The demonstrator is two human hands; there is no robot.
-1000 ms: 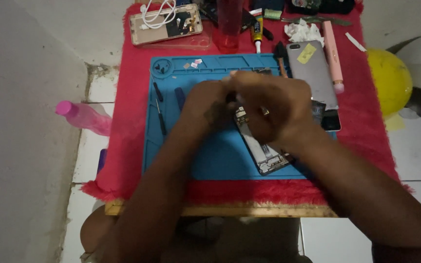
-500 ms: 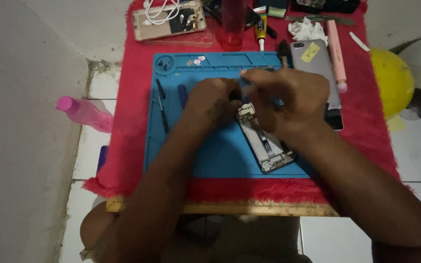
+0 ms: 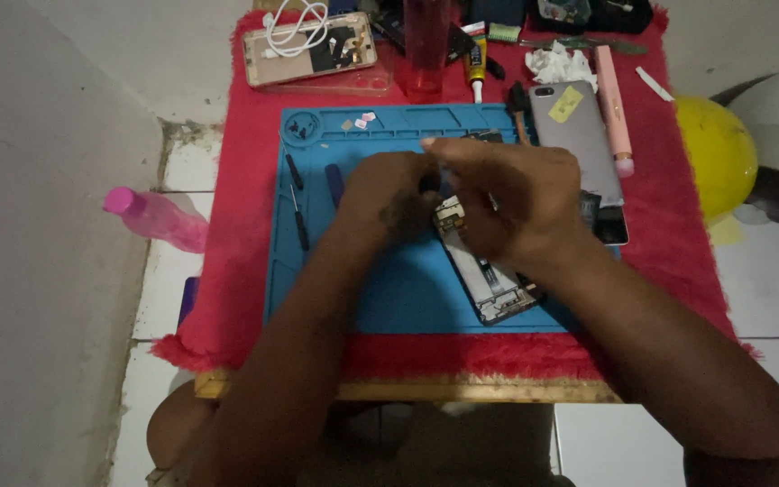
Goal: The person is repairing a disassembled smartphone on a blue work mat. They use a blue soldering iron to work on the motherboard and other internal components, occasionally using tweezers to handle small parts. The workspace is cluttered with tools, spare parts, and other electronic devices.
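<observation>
Back cover (image 3: 577,135) already off; both hands (image 3: 389,194) (image 3: 516,203) bunched over opened phone frame (image 3: 489,275) on blue mat (image 3: 389,289); finger grip hidden, can't tell.

Labels and tubes we are seeing

We are seeing a yellow sticker (image 3: 565,104) on the grey phone back (image 3: 579,149), a yellow-labelled glue tube (image 3: 477,61) behind.

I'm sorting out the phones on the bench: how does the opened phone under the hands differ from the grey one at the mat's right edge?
The opened phone shows its bare inner frame; the grey phone shows a closed back with a yellow sticker. The opened phone lies slanted on the blue mat, partly covered by both hands; the grey phone lies nearly straight, untouched. Both lie flat.
</observation>
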